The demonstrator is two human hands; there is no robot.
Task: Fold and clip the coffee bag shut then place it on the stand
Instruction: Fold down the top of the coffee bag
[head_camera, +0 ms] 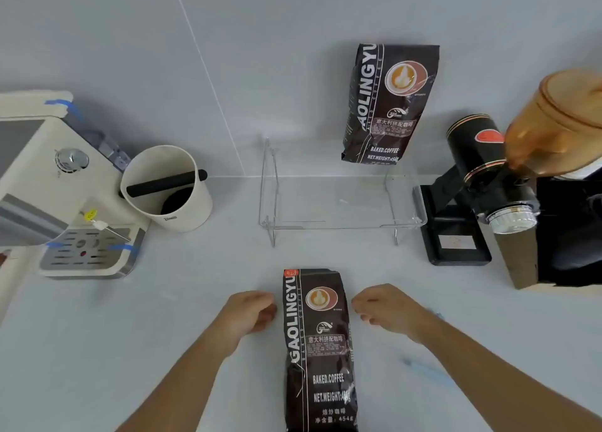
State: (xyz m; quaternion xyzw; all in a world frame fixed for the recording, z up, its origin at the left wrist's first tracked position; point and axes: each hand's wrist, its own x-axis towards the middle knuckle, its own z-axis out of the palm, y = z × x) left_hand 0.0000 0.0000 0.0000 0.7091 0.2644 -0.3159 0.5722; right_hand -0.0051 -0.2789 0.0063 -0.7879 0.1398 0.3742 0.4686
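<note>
Your coffee bag (317,350) lies flat on the white counter (163,350), label up, its top edge pointing away from you toward the clear stand (338,200). The top of the bag looks unfolded and carries no clip.

The stand sits just beyond the coffee bag, against the wall. A second coffee bag (389,102) stands upright on the stand's back right part, leaning on the wall; the rest of the stand's shelf is bare. Left of the stand is a cream knock box (169,190) with a black bar across its mouth and a dark patch at the bottom; what that is, you cannot tell. Further left is the espresso machine (55,184). Right of the stand is a black grinder (482,184) with an amber hopper (560,122); its contents are not clear.

Your left hand (249,312) hovers just beside the coffee bag's left edge, fingers curled loosely, holding nothing. Your right hand (387,307) mirrors it at the right edge, fingers bent and spread a little, also empty. Both sit near the bag's upper part, and neither clearly touches it. Your forearms come in from the lower corners, bare.
</note>
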